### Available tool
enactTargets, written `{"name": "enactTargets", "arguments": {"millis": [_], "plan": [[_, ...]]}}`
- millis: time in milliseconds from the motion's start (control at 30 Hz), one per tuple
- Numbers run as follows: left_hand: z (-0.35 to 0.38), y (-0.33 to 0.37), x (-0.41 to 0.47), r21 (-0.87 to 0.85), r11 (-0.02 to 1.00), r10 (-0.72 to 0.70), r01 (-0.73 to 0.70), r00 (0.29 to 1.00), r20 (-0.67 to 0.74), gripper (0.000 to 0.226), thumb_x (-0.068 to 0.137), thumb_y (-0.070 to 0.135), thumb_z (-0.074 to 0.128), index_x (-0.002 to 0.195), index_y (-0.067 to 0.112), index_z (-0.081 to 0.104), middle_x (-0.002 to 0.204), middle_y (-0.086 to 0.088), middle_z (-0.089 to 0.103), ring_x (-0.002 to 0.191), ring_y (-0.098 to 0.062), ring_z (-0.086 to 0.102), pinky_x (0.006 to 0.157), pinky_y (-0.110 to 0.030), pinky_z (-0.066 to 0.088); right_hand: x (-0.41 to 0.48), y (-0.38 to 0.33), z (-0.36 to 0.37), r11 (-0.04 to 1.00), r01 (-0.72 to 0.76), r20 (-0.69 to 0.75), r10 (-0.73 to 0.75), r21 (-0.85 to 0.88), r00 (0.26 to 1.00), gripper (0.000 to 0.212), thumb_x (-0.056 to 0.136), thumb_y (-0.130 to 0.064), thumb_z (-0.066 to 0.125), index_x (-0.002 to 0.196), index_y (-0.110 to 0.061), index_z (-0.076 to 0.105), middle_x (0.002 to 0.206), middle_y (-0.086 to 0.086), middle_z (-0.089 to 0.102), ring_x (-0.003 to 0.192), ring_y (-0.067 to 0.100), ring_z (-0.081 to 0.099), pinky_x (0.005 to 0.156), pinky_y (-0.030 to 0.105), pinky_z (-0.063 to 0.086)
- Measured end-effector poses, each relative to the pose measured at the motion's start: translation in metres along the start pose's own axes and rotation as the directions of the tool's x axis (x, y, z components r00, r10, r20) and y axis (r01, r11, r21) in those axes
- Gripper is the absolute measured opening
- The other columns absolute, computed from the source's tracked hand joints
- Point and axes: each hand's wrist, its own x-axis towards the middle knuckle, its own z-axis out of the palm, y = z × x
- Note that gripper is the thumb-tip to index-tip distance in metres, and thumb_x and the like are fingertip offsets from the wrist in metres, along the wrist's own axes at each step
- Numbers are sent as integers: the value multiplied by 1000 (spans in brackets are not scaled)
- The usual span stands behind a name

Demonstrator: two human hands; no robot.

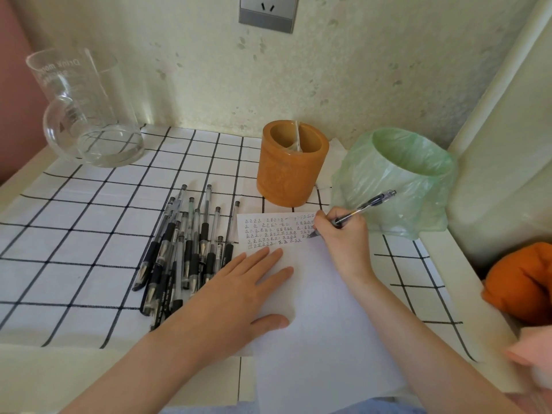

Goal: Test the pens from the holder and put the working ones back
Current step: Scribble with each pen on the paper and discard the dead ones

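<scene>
The pen (363, 209) being tried is a light, stiff plastic stick with a rubbery black grip. It would likely roll on cloth, so that grip is the place to take it.

Nearest, the left hand (248, 282) lies flat on the white paper (322, 339), fingers spread, holding the sheet down. Just beyond, the right hand (340, 237) pinches the 1 pen low at its grip, with the tip on the sheet at the end of the rows of test marks.

Left of the paper, a pile of pens (185, 252) lies uncapped on the checked cloth (74, 234), tips toward the person. Farther back stands the orange holder (291, 165), which looks empty of pens, though its depths are hidden. A green-bagged bin (400, 180) sits just to its right
</scene>
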Motion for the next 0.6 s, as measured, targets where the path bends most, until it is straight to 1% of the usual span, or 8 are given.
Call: {"name": "enactTargets", "arguments": {"millis": [100, 133, 200, 333, 400, 500, 533, 600], "plan": [[2, 0, 0, 15, 1000, 0, 0, 1000, -14, 67, 90, 64, 9, 135, 26, 42, 141, -1, 46, 129, -19, 45, 100, -42, 35, 0, 0, 0, 1000, 6, 2, -6, -23, 1000, 40, 82, -3, 60, 50, -7, 35, 46, -5, 30, 53, 10, 30, 53, 28, 26], [2, 0, 0, 18, 1000, 0, 0, 1000, -15, 67, 90, 64, 9, 135, 27, 43, 141, -1, 46, 129, -18, 45, 100, -42, 34, 0, -1, 0, 999, 11, 7, -10, -31, 1000, 43, 82, -2, 60, 49, -11, 34, 43, -9, 30, 50, 8, 30, 52, 26, 26], [2, 0, 0, 27, 1000, -4, 4, 1000, -18, 68, 91, 63, 7, 134, 27, 45, 140, -1, 47, 128, -18, 46, 100, -41, 35, -1, -1, 1, 999, 20, 6, -20, -44, 1000, 47, 82, -1, 60, 48, -16, 32, 40, -9, 30, 48, 6, 27, 50, 24, 25], [0, 1, -1, 26, 1000, -9, 10, 1000, -11, 69, 91, 62, 6, 133, 27, 48, 139, 0, 49, 126, -17, 48, 98, -38, 38, -1, -2, 2, 998, 39, -21, -40, -48, 999, 47, 81, 0, 59, 50, -18, 28, 49, -6, 23, 54, 9, 21, 51, 25, 21], [0, 1, -1, 35, 999, -6, 6, 1000, -12, 69, 91, 62, 6, 133, 27, 47, 139, 0, 49, 126, -17, 48, 99, -38, 38, -1, -2, 2, 998, 41, -21, -42, -42, 999, 45, 81, 0, 59, 51, -15, 29, 51, -2, 23, 55, 10, 22, 52, 26, 22], [1, 0, 0, 39, 999, -2, 3, 1000, -16, 68, 91, 63, 8, 134, 27, 46, 140, 0, 48, 127, -17, 47, 99, -38, 36, -1, -1, 1, 999, 30, -13, -31, -12, 999, 38, 81, -1, 59, 53, -1, 32, 54, 8, 27, 57, 16, 26, 55, 29, 24], [1, 0, 0, 35, 999, -1, 2, 1000, -14, 68, 91, 63, 8, 134, 26, 45, 140, -1, 47, 127, -18, 46, 100, -39, 35, -1, -1, 1, 1000, 29, -12, -29, -9, 1000, 37, 80, -2, 59, 54, 1, 33, 55, 9, 27, 58, 17, 27, 55, 29, 23], [1, 0, 0, 30, 1000, -1, 1, 1000, -11, 68, 91, 63, 7, 134, 26, 45, 140, -1, 47, 127, -18, 47, 99, -40, 36, -1, -1, 1, 999, 36, -8, -37, -24, 999, 39, 80, -1, 59, 52, -4, 32, 54, 7, 26, 57, 16, 25, 56, 30, 23]]}}
